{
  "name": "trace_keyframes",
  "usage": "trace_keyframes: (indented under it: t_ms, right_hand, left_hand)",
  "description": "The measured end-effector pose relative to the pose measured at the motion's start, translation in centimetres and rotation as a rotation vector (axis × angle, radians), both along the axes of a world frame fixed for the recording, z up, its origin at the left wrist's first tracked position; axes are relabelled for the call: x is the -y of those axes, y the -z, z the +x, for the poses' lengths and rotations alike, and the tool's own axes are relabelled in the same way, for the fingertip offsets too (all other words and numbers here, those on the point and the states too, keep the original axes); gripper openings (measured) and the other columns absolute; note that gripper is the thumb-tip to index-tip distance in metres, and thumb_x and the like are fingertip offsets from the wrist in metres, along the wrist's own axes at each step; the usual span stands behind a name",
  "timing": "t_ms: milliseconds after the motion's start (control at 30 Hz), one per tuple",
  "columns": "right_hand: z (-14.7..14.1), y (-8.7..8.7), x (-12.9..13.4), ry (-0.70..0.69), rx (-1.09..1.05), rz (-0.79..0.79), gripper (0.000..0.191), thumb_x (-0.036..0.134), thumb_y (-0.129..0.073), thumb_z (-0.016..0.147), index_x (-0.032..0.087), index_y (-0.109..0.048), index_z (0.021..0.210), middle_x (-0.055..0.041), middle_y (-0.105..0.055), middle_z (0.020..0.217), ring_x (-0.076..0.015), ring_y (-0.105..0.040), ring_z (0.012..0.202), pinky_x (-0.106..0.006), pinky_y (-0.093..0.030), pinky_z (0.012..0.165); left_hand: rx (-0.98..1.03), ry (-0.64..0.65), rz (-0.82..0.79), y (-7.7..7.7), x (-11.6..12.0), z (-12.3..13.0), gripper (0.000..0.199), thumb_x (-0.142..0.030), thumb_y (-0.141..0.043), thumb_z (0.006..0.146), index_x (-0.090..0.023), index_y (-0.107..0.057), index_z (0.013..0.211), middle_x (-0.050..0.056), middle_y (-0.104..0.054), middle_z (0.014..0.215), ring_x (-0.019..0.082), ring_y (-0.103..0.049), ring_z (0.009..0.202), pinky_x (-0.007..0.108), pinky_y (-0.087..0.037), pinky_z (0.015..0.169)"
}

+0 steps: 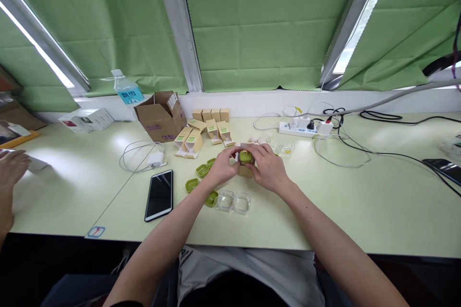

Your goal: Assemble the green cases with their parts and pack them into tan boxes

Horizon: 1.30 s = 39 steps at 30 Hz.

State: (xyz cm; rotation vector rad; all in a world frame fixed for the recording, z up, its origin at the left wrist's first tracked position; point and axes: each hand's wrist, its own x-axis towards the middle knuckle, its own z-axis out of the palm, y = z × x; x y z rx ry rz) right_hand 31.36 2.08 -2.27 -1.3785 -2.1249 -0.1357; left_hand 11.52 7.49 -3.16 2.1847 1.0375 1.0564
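Note:
Over the middle of the table, both hands meet at a small tan cardboard box (245, 171) with a round green piece (246, 156) at its open end. My left hand (224, 167) pinches the box's left side. My right hand (268, 167) curls around its right side, fingers over the top. Exactly how far the green piece sits inside is hidden. Below my left wrist lie small green trays (192, 185) and two joined clear plastic cups (234, 202). Behind the hands are clear cups (287, 148) with something yellow and some whitish pieces (260, 140).
Several tan boxes (193, 143) stand behind on the left, near a brown carton (160, 117) and a water bottle (127, 87). A phone (159, 195) and charger (156, 159) lie left. A power strip (300, 129) with cables is back right. Another person's hand (12, 168) shows far left.

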Motion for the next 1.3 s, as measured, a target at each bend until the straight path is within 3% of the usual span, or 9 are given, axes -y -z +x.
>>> trace_keyframes:
  t_ms: [167, 333, 567, 700, 900, 1000, 1100, 1200, 1300]
  right_hand:
    - [0.1, -0.2, 0.2, 0.012, -0.043, -0.064, 0.031, 0.022, -0.069, 0.093, 0.024, -0.06, 0.123, -0.0135, -0.074, 0.121, -0.0354, -0.062, 0.12, -0.041, -0.055, 0.065]
    - [0.1, 0.0, 0.1, -0.037, -0.078, -0.069, 0.023, 0.018, -0.066, 0.092, 0.023, -0.06, 0.114, -0.0121, -0.073, 0.114, -0.034, -0.064, 0.113, -0.044, -0.057, 0.079]
    - [0.3, 0.5, -0.3, -0.072, -0.087, -0.06, 0.017, 0.021, -0.063, 0.096, 0.021, -0.064, 0.112, -0.0155, -0.069, 0.126, -0.0349, -0.065, 0.117, -0.05, -0.06, 0.089]
    - [1.0, 0.3, -0.4, -0.124, -0.244, -0.061, 0.024, 0.023, -0.062, 0.096, 0.022, -0.063, 0.12, -0.0156, -0.064, 0.135, -0.0309, -0.069, 0.112, -0.045, -0.062, 0.081]
    - [1.4, 0.6, -1.4, -0.085, -0.556, -0.073, 0.024, 0.017, -0.057, 0.091, 0.024, -0.057, 0.114, -0.0088, -0.067, 0.117, -0.0236, -0.07, 0.094, -0.037, -0.058, 0.07]
    - [1.0, 1.2, -1.9, -0.063, -0.629, -0.161, 0.028, 0.023, -0.064, 0.088, 0.024, -0.056, 0.115, -0.0073, -0.068, 0.116, -0.0222, -0.069, 0.09, -0.037, -0.058, 0.071]
    - [0.5, 1.6, -2.0, -0.065, -0.649, -0.227, 0.04, 0.026, -0.068, 0.085, 0.024, -0.056, 0.123, -0.0074, -0.07, 0.118, -0.0218, -0.068, 0.089, -0.037, -0.057, 0.071]
    - [0.4, 1.7, -1.9, -0.075, -0.668, -0.233, 0.055, 0.024, -0.068, 0.083, 0.026, -0.052, 0.135, -0.0074, -0.071, 0.122, -0.0211, -0.067, 0.089, -0.035, -0.056, 0.071]
    - [0.5, 1.4, -1.7, -0.131, -0.681, -0.219, 0.051, 0.024, -0.069, 0.082, 0.027, -0.057, 0.132, -0.0078, -0.071, 0.125, -0.0216, -0.067, 0.093, -0.032, -0.055, 0.066]
  left_hand:
    - [-0.004, 0.03, -0.023, -0.2, 0.1, -0.2, 0.048, -0.011, -0.06, 0.076, -0.02, -0.071, 0.123, 0.005, -0.078, 0.119, 0.021, -0.068, 0.099, 0.038, -0.057, 0.096]
    - [0.002, 0.03, -0.08, -0.1, -0.1, -0.4, 0.048, -0.015, -0.063, 0.077, -0.02, -0.07, 0.125, 0.005, -0.076, 0.121, 0.019, -0.066, 0.095, 0.036, -0.058, 0.095]
    - [0.037, 0.056, -0.127, 0.1, -0.2, -0.5, 0.044, -0.017, -0.065, 0.08, -0.019, -0.069, 0.123, 0.007, -0.075, 0.121, 0.016, -0.064, 0.084, 0.035, -0.059, 0.091]
    - [0.043, 0.066, -0.138, 0.0, -0.1, -0.6, 0.041, -0.018, -0.066, 0.081, -0.02, -0.069, 0.122, 0.007, -0.075, 0.121, 0.017, -0.065, 0.086, 0.035, -0.059, 0.092]
    - [0.099, 0.051, -0.178, -0.5, 0.0, -0.7, 0.029, -0.024, -0.051, 0.095, -0.021, -0.073, 0.114, 0.007, -0.077, 0.117, 0.022, -0.07, 0.102, 0.036, -0.056, 0.092]
    - [0.092, 0.019, -0.134, -0.2, 0.0, -0.5, 0.023, -0.027, -0.055, 0.096, -0.021, -0.069, 0.113, 0.007, -0.076, 0.113, 0.021, -0.069, 0.097, 0.034, -0.055, 0.087]
    - [0.046, -0.031, -0.083, 0.3, 0.0, -0.3, 0.039, -0.026, -0.066, 0.091, -0.022, -0.056, 0.129, 0.004, -0.073, 0.104, 0.018, -0.066, 0.084, 0.033, -0.054, 0.081]
    - [0.04, -0.037, -0.085, 0.6, 0.0, -0.2, 0.061, -0.024, -0.07, 0.089, -0.025, -0.042, 0.144, 0.002, -0.072, 0.107, 0.017, -0.065, 0.083, 0.031, -0.053, 0.078]
    - [0.041, -0.006, -0.039, 0.5, -0.1, -0.2, 0.049, -0.022, -0.07, 0.09, -0.028, -0.053, 0.135, 0.002, -0.072, 0.112, 0.017, -0.065, 0.088, 0.031, -0.052, 0.079]
